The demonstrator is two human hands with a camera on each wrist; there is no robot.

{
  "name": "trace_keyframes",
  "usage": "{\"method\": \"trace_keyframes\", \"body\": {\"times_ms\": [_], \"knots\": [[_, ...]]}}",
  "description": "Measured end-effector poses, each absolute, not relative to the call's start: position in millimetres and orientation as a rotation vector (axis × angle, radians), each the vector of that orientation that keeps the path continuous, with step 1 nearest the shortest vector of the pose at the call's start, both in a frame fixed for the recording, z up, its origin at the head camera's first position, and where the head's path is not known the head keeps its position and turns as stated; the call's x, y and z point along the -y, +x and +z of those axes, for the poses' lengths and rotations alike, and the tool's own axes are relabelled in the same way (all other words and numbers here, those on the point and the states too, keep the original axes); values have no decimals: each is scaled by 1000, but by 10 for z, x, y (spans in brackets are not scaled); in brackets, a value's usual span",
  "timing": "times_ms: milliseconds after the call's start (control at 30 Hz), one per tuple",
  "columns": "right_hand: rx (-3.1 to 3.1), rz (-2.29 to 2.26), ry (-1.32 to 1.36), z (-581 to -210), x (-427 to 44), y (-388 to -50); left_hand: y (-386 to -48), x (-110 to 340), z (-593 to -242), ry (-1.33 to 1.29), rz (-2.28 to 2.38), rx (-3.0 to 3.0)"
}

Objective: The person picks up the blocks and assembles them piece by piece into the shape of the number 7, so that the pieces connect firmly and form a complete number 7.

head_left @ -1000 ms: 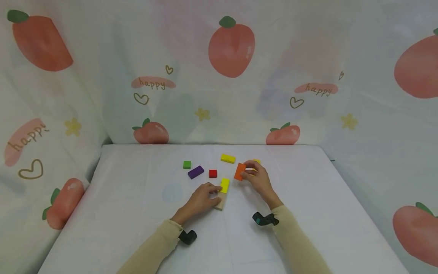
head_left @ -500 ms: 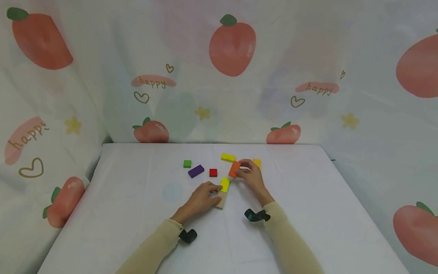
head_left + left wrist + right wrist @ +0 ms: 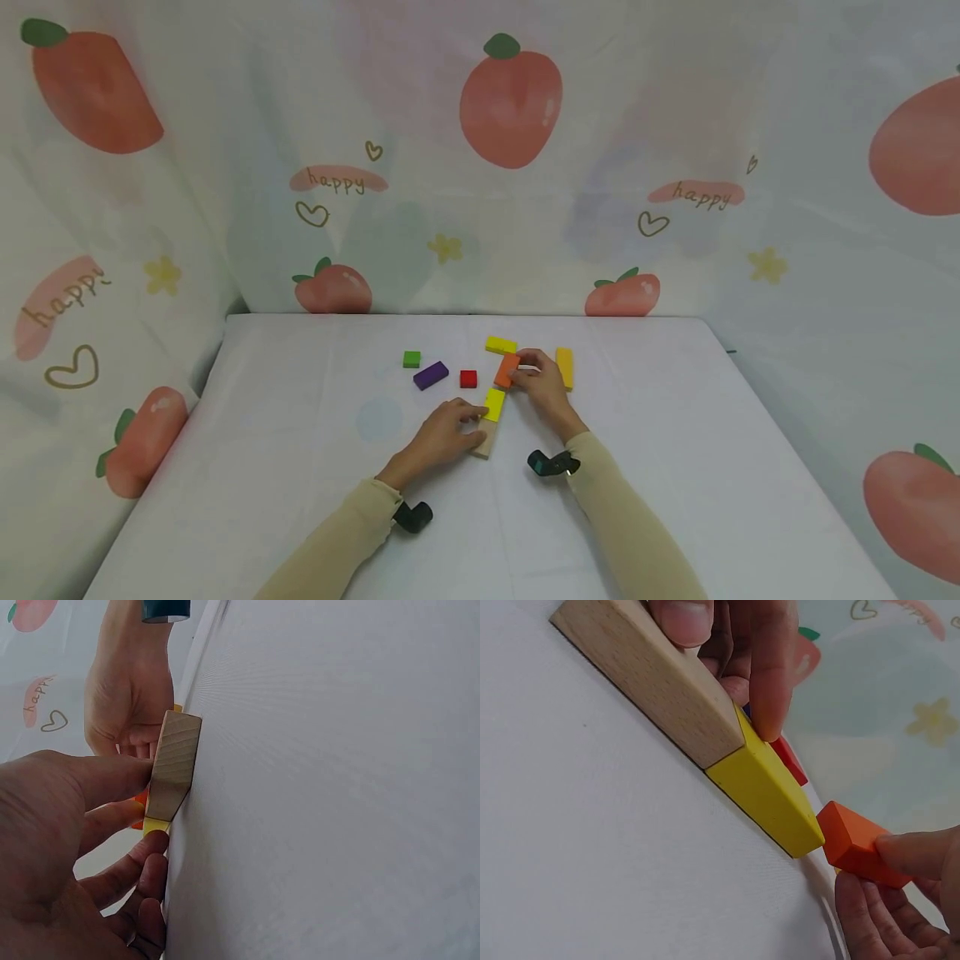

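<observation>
My right hand (image 3: pixel 546 390) pinches an orange block (image 3: pixel 851 844) between thumb and fingers. The orange block is tilted, its near corner close to the far end of a yellow block (image 3: pixel 769 799); I cannot tell whether they touch. That yellow block lies end to end with a plain wooden block (image 3: pixel 649 679) on the white table. My left hand (image 3: pixel 437 435) rests on this pair, its thumb on the wooden block and its index finger on the yellow one. In the left wrist view, the wooden block's grained end (image 3: pixel 175 750) faces the camera and mostly hides the yellow block.
Left of the pair lie a red block (image 3: pixel 468 379), a purple block (image 3: pixel 431 376) and a green block (image 3: pixel 411 359). Behind the orange block lies another yellow block (image 3: pixel 501 344). A further yellow block (image 3: pixel 565 369) is right of my right hand.
My right hand has carried the orange block leftward and nearer to the yellow block's far end, uncovering the yellow block at the right. My left hand has stayed in place.
</observation>
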State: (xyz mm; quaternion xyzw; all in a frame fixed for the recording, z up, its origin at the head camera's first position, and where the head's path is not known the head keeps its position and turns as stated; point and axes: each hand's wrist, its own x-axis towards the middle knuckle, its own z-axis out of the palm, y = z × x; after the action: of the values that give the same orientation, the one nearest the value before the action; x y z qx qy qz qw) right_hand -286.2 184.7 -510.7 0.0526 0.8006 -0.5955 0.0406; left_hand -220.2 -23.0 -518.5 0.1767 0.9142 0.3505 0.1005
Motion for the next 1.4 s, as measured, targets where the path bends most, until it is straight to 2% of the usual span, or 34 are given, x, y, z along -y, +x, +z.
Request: {"method": "trace_keyframes", "body": {"times_ms": [1400], "knots": [[-2735, -1470, 25, -5201, -1891, -2966, -2201, 236, -5174, 522, 1047, -2703]]}}
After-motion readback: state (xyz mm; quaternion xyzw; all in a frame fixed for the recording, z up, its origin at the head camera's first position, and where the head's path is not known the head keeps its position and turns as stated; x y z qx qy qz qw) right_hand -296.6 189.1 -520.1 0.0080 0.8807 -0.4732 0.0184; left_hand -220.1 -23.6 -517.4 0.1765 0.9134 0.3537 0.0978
